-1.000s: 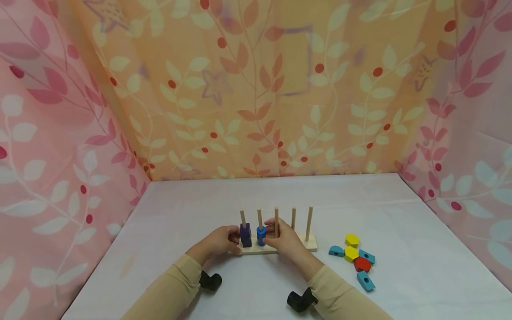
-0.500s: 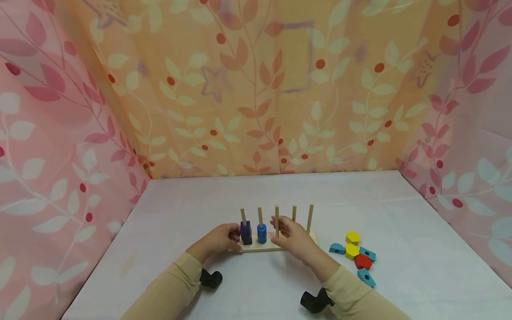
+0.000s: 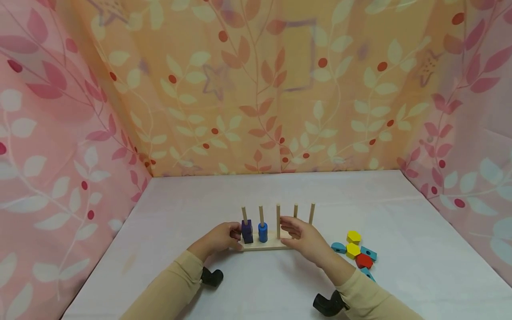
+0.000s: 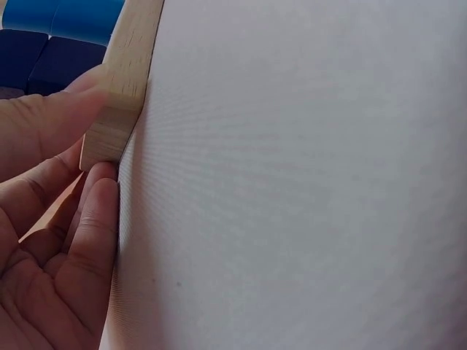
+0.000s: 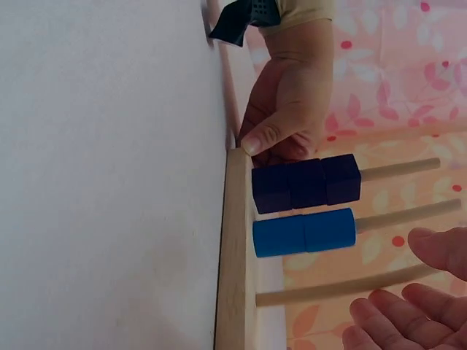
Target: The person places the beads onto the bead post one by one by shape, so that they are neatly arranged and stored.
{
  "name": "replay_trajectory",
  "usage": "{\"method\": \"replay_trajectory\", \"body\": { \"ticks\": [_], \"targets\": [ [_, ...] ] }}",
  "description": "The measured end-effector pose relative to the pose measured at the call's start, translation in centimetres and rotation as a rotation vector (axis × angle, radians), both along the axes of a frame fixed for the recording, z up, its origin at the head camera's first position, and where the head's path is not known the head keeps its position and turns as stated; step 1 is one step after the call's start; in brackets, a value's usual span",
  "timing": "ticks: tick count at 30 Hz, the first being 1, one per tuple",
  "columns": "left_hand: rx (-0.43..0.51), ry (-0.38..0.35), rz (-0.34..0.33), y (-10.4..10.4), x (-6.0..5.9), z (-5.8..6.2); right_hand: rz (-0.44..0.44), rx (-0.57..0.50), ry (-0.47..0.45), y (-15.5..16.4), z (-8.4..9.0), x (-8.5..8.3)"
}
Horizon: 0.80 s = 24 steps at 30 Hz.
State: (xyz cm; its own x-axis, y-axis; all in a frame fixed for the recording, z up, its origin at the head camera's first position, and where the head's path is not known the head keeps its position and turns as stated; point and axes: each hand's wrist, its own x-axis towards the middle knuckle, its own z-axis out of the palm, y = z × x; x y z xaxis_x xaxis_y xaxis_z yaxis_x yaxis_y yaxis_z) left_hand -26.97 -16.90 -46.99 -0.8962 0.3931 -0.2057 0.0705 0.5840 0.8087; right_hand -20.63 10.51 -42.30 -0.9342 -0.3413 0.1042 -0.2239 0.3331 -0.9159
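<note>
A wooden peg board (image 3: pixel 264 246) with several upright pegs stands on the white table. Dark purple blocks (image 3: pixel 246 232) are stacked on the leftmost peg and blue round blocks (image 3: pixel 262 232) on the second. My left hand (image 3: pixel 224 237) grips the board's left end (image 4: pixel 117 109), thumb on its front edge (image 5: pixel 235 240). My right hand (image 3: pixel 301 236) hovers with relaxed fingers in front of the right pegs, holding nothing. In the right wrist view its fingertips (image 5: pixel 394 313) float near the bare third peg (image 5: pixel 336 286).
Loose blocks lie right of the board: yellow (image 3: pixel 354 237), teal (image 3: pixel 338 247), red (image 3: pixel 363 261). Patterned cloth walls (image 3: pixel 256 98) close in the table on three sides. White tabletop (image 3: pixel 280 191) stretches behind the board.
My right hand has left the blue blocks on the second peg and drifted right, its fingers now loose. The left hand has stayed on the board's end.
</note>
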Motion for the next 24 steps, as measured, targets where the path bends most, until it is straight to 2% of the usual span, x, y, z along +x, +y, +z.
{"method": "replay_trajectory", "body": {
  "ticks": [9, 14, 18, 24],
  "targets": [
    [-0.011, -0.001, 0.001, 0.1, 0.0, 0.2, -0.026, 0.067, 0.060, 4.3, 1.6, 0.5],
    [-0.009, -0.017, 0.010, 0.0, 0.0, 0.2, -0.096, 0.163, 0.085, 7.8, 2.1, 0.3],
    [-0.019, -0.028, 0.018, 0.0, 0.0, 0.1, -0.181, 0.242, 0.047, 10.7, 2.2, 0.2],
    [-0.038, -0.035, 0.024, 0.2, 0.1, 0.2, -0.249, 0.316, -0.042, 14.9, 1.2, 0.4]
  ]
}}
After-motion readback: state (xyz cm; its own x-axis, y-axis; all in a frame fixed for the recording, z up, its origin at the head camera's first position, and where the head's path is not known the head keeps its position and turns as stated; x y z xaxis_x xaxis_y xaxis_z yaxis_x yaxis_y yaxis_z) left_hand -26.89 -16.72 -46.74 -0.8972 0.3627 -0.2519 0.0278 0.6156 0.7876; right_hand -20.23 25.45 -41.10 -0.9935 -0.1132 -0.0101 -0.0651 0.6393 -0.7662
